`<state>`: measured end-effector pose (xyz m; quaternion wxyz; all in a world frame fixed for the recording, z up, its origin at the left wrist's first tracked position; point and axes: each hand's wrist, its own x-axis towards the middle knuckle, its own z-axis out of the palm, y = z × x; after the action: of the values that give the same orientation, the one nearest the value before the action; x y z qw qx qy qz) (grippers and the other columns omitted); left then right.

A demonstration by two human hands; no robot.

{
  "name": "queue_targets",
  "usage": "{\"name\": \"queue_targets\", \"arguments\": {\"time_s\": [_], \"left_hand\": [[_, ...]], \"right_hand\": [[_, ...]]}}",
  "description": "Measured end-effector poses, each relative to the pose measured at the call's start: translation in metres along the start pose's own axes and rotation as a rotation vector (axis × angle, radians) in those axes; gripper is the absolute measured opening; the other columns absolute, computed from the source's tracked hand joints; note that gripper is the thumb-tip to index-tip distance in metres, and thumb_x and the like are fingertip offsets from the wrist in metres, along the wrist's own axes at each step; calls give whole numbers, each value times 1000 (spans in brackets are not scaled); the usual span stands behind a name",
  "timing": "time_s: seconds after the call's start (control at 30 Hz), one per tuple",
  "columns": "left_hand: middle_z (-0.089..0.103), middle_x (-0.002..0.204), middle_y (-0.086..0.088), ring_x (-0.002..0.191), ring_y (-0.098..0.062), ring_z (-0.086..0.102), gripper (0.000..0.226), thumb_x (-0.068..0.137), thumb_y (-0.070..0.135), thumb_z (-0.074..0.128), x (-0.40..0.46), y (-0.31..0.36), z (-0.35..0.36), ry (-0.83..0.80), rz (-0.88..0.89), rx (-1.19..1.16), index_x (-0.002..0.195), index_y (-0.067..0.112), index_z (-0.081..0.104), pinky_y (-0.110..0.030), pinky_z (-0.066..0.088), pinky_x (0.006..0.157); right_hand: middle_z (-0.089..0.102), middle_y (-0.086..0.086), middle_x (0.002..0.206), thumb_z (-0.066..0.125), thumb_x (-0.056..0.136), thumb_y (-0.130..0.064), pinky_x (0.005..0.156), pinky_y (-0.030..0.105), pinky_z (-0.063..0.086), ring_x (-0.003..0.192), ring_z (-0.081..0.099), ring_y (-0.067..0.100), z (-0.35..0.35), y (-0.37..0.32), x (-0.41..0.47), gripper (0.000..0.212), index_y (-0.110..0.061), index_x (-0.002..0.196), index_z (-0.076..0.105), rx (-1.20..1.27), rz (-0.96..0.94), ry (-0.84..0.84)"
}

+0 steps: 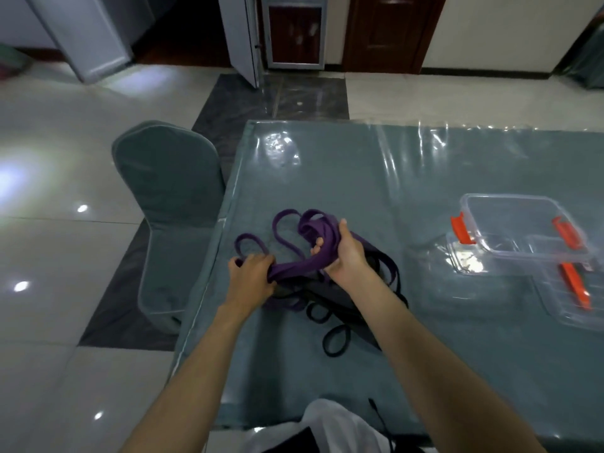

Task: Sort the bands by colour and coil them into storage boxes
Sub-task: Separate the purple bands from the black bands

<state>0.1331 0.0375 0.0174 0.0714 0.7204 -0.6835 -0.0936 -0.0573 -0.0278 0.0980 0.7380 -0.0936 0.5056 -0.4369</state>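
Observation:
A bundle of purple bands [300, 263] stretches between my two hands over the table. My left hand [251, 273] grips one end of the bundle, and purple loops spill past it towards the far left. My right hand [346, 253] grips the other end, fingers curled round several folded strands. Black bands [333, 341] lie tangled on the table beneath and in front of my hands, partly hidden by my right forearm. Two clear storage boxes stand at the right: one box [516, 223] with orange clips, and a second clear box [568, 299] nearer the right edge.
The table [359, 178] wears a grey-green cloth under clear plastic. A covered chair [170, 197] stands against its left edge. A clear lid [470, 256] lies by the boxes. A black cable [379, 416] hangs at the near edge.

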Motion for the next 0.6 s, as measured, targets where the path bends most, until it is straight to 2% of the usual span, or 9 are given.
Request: {"name": "queue_targets", "arguments": {"time_s": [0.13, 0.23, 0.37, 0.5, 0.6], "left_hand": [[63, 131, 5, 130, -21, 53, 44, 87, 27, 71, 2, -21, 19, -99, -63, -4, 129, 25, 60, -48, 26, 113], [60, 133, 5, 132, -20, 53, 46, 90, 25, 69, 5, -36, 32, -153, -59, -48, 133, 26, 56, -45, 32, 108], [61, 134, 6, 130, -21, 53, 48, 89, 19, 67, 12, -50, 40, -122, -39, -46, 135, 28, 59, -43, 34, 101], [64, 131, 7, 130, -21, 51, 48, 86, 11, 66, 29, -52, 41, -153, -65, -41, 130, 32, 64, -54, 29, 114], [60, 138, 6, 135, -21, 48, 59, 85, 8, 66, 42, -56, 41, -198, -27, 3, 139, 32, 58, -60, 24, 119]], "right_hand": [[66, 10, 64, 47, 107, -55, 65, 35, 57, 61, 62, 21, 20, 20, 8, 57, -2, 98, 68, -70, 20, -27], [70, 13, 76, 53, 106, -50, 75, 38, 59, 73, 66, 25, 27, 26, 17, 51, -1, 103, 67, -81, 63, -54], [73, 11, 69, 56, 108, -34, 67, 36, 61, 62, 73, 23, 28, 30, 32, 33, -3, 104, 66, -128, 69, -60], [72, 13, 69, 54, 109, -25, 69, 38, 61, 59, 73, 23, 26, 32, 47, 27, -1, 109, 64, -139, 16, -38], [71, 13, 69, 54, 109, -26, 66, 37, 62, 60, 73, 24, 27, 32, 56, 25, -2, 113, 62, -145, -14, -36]]}}
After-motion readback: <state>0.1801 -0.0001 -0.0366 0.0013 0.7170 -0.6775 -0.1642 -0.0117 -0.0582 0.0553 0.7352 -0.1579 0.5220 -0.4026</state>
